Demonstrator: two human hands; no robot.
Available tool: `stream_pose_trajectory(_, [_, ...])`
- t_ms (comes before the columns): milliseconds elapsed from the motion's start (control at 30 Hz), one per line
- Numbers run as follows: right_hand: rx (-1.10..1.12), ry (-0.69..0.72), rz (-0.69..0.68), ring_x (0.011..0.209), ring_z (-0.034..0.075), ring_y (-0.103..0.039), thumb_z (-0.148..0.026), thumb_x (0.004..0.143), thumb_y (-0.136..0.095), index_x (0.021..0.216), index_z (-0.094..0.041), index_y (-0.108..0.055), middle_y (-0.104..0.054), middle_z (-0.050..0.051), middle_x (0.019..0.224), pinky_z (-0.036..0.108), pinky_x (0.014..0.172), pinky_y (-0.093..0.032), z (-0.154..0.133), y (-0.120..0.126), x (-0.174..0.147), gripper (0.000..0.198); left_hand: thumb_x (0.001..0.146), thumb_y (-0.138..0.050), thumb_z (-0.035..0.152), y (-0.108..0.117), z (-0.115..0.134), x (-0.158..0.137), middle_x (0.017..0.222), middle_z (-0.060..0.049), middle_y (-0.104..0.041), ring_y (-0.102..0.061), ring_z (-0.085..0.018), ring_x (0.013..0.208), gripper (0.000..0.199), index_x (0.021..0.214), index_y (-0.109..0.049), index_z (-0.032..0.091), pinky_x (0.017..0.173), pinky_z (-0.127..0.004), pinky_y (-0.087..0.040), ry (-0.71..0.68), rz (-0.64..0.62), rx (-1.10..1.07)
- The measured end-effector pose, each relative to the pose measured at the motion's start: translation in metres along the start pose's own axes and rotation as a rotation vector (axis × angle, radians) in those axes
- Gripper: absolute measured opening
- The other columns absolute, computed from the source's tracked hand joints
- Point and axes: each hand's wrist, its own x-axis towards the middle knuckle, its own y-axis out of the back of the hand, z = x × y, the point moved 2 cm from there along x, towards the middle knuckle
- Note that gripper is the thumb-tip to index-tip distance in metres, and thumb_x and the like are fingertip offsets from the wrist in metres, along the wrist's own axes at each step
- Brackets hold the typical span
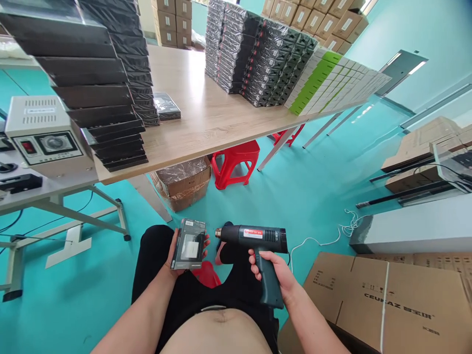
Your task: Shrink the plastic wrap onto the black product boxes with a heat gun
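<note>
Heat gun [260, 237], dark plastic with a metal nozzle [218, 232], sits in my right grip [272, 265]; just left of it, my left grip [173, 249] cradles a flat, glossy box [189, 244]. I'd sweep the nozzle evenly, never touching the box. Beyond the heat gun, film-wrapped black stacks [236, 46] stand on the wood-grain tabletop [206, 113].

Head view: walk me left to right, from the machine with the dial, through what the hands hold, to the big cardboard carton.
Grey machine → flat black box in the left hand → heat gun in the right hand → cardboard carton marked CEUKAZ.
</note>
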Motion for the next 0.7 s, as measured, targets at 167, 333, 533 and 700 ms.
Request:
stream_pose_trajectory(167, [0.078,0.008,-0.012,0.061,0.009,-0.057,-0.028,0.08,-0.057,0.103,-0.01,-0.061,-0.062,0.002,0.079,0.018,0.05,-0.047,0.004,-0.002,0.011,0.03,0.087,-0.039,0.061,0.0,-0.001,-0.002,0.122,-0.02,-0.06,-0.055,-0.035,0.115,0.069,0.135,-0.044,0.012,0.096,-0.053,-0.041,0.031,-0.007,0.011])
stream_pose_trajectory(333, [0.087,0.008,-0.038,0.061,0.01,-0.057,-0.029,0.079,-0.057,0.101,-0.01,-0.062,-0.061,0.003,0.079,0.018,0.05,-0.047,0.006,-0.012,0.014,0.029,0.085,-0.045,0.058,0.003,-0.002,-0.003,0.102,-0.017,-0.068,-0.064,-0.034,0.098,0.059,0.121,-0.056,0.012,0.083,-0.048,-0.05,0.084,0.141,0.07])
stream_pose_trajectory(533, [0.045,0.011,-0.052,0.061,0.01,-0.057,-0.029,0.079,-0.056,0.099,-0.01,-0.063,-0.061,0.005,0.078,0.019,0.05,-0.047,0.003,-0.024,0.015,0.029,0.082,-0.05,0.059,0.002,-0.004,0.0,0.095,-0.017,-0.07,-0.067,-0.033,0.091,0.061,0.119,-0.057,0.011,0.078,-0.047,-0.052,0.095,0.223,0.111])
stream_pose_trajectory(700, [-0.025,0.024,-0.049,0.06,0.009,-0.057,-0.03,0.078,-0.056,0.097,-0.011,-0.064,-0.061,0.003,0.078,0.018,0.05,-0.046,0.003,-0.035,0.023,0.028,0.081,-0.051,0.059,0.003,-0.004,0.0,0.094,-0.018,-0.07,-0.067,-0.034,0.089,0.061,0.115,-0.06,0.009,0.078,-0.047,-0.052,0.128,0.239,0.134])
